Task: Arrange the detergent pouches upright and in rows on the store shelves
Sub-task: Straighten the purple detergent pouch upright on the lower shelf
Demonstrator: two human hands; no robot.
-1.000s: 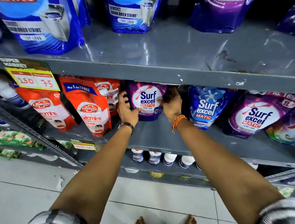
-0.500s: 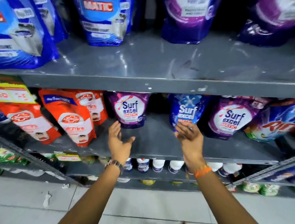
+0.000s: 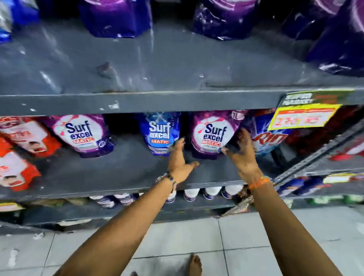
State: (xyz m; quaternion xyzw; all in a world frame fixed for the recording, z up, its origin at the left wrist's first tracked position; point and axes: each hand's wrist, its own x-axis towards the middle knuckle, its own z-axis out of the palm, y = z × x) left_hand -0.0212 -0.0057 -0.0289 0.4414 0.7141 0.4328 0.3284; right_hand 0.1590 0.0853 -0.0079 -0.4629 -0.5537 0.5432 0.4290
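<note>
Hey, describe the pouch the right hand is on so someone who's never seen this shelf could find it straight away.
Look at the middle grey shelf, under the yellow price tag. Among the Surf Excel pouches there, it is the purple pouch furthest right, with the right hand on its lower right corner. Its neighbours differ: a blue Surf Excel pouch to its left, a blue and red pouch to its right.

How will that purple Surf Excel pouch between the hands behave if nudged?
The purple pouch looks soft and bulging, so it likely dents rather than slides. It leans back, so it may tip. Its glossy film could slip under the right hand.
</note>
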